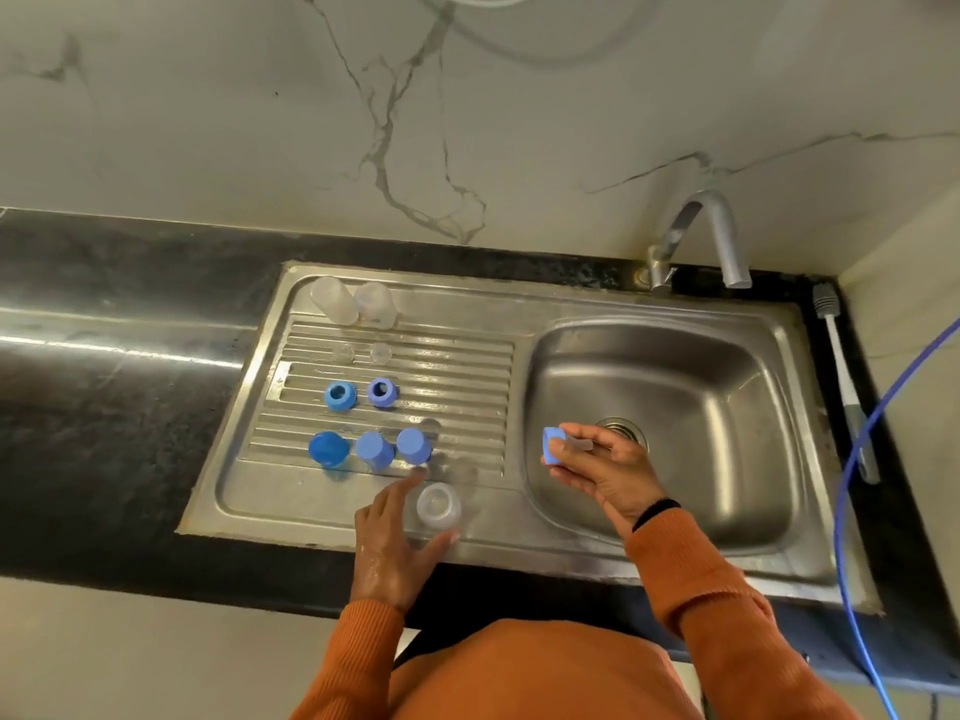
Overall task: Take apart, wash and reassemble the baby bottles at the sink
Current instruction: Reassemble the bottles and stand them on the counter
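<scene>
The right hand (597,467) gripped a blue screw ring with a clear teat (558,445) over the sink basin (727,407), with its long axis lying sideways and the ring end pointing left toward the draining board (467,366). The left hand (395,543) rested open on the steel surface, its fingers and thumb on either side of a clear bottle body (439,505) that stood upright with its mouth up, so this hand was the nearer one to it. Farther left, well apart from both hands, three blue caps (375,450), two blue rings (361,393) and two more clear bottle bodies (353,302) stood in rows, so I judged that the ring had to travel left and turn down onto the bottle mouth.
</scene>
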A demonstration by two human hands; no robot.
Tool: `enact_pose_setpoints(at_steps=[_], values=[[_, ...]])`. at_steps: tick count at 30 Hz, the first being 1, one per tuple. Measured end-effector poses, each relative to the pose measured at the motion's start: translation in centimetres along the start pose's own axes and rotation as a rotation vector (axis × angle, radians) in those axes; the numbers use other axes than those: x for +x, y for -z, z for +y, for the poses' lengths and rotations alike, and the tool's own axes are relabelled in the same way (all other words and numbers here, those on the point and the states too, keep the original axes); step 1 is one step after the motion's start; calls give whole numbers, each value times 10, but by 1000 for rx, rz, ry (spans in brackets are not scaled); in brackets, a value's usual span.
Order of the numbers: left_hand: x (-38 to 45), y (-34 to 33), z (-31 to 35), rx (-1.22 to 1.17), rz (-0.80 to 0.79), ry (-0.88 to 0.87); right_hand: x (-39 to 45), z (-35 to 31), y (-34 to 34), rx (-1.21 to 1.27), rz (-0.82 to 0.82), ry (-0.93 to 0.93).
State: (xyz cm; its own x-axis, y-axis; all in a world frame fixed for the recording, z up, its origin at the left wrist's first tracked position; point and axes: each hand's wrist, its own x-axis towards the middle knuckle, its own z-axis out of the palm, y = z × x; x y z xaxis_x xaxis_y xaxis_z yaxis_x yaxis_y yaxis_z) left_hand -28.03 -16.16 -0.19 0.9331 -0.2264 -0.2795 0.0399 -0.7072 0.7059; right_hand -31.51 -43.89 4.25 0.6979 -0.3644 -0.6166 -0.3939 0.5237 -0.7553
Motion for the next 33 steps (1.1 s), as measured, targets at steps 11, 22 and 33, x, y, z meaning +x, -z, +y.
enact_pose_setpoints(at_steps=[11, 22, 33], values=[[45, -14, 88, -231, -323, -132, -8, -17, 38, 179, 29, 110], [82, -86, 177, 85, -314, -74, -1, -29, 108, -986, 646, 554], [95, -57, 219, -337, -333, -220, -23, -82, 119, -365, 133, 534]])
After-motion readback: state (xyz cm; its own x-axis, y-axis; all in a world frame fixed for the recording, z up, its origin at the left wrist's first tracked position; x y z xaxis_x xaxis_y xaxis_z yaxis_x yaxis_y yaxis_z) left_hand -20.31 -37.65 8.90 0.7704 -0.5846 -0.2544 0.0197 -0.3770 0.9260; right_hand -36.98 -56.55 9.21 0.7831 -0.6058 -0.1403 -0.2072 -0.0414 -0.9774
